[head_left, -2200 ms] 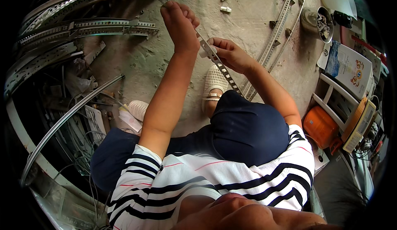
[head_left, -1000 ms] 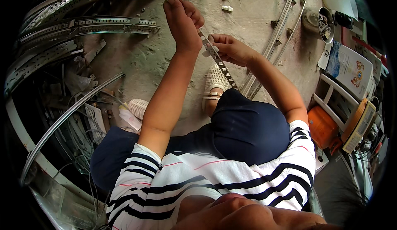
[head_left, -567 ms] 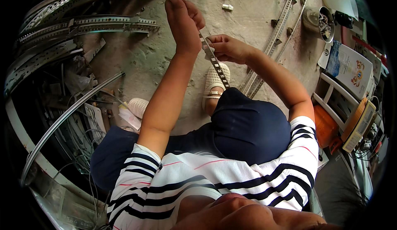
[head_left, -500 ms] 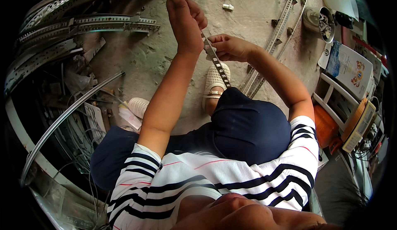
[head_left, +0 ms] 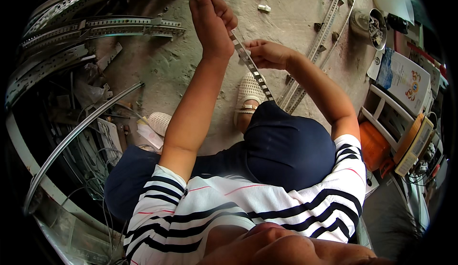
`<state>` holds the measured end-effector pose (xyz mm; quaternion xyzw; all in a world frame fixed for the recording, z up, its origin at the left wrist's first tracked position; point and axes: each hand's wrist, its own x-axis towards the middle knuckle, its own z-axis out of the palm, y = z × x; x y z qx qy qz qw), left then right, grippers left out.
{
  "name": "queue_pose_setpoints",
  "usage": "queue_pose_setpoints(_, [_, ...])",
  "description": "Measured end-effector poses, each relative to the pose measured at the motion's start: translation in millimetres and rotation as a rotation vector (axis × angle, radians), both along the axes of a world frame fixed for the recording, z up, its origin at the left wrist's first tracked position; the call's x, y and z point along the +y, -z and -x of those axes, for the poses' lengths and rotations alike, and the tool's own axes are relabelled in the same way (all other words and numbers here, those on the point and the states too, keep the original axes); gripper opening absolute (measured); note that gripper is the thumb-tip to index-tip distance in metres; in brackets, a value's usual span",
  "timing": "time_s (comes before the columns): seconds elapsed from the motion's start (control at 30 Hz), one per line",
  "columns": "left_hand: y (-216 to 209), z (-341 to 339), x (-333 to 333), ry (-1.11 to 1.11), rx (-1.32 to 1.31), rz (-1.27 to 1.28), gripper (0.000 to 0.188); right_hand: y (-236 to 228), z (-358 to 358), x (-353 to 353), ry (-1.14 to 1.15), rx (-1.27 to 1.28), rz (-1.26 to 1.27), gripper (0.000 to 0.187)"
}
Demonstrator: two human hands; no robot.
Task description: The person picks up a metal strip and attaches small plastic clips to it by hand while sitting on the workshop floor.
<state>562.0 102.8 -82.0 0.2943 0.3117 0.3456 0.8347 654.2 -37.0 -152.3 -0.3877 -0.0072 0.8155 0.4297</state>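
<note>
My left hand (head_left: 212,24) is wrapped round a long, narrow metal strip (head_left: 258,76) with a row of slots. The strip slants from beyond that hand down to my right knee. My right hand (head_left: 271,55) is at the strip's right side, lower down, with its fingers curled in at the edge. What those fingertips hold, if anything, is hidden behind the strip. Two small white plastic pieces (head_left: 264,8) lie on the floor beyond my hands.
Slotted metal rails (head_left: 129,26) are stacked at the left, above loose wires and a curved metal tube (head_left: 81,131). More rails (head_left: 319,41) lie on the floor at the right. Beyond them are a metal pot (head_left: 377,29), a white jug (head_left: 392,2) and a white box (head_left: 405,81).
My left hand has shifted slightly left with the strip, whose lower end has swung a little right. A pale piece at my right fingertips, visible before, is now mostly out of sight.
</note>
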Motion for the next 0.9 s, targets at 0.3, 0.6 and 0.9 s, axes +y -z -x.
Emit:
queue_pose_setpoints(0.3, [4.3,-1.1,-3.2,-0.07,0.083,-0.017,0.032,71.3,-62.4,0.3,0.284,-1.552,-0.002,0.03])
queue_pose_setpoints(0.6, [12.6,0.3,-23.8,-0.121,0.147,-0.121,0.034,-3.0,-25.7,27.1,0.192,-1.109,-0.298,0.035])
queue_pose_setpoints(0.9, [20.8,10.8,-41.4,-0.062,0.304,-0.633,0.035,-59.9,36.5,-4.3,0.15,-1.038,-0.362,0.044])
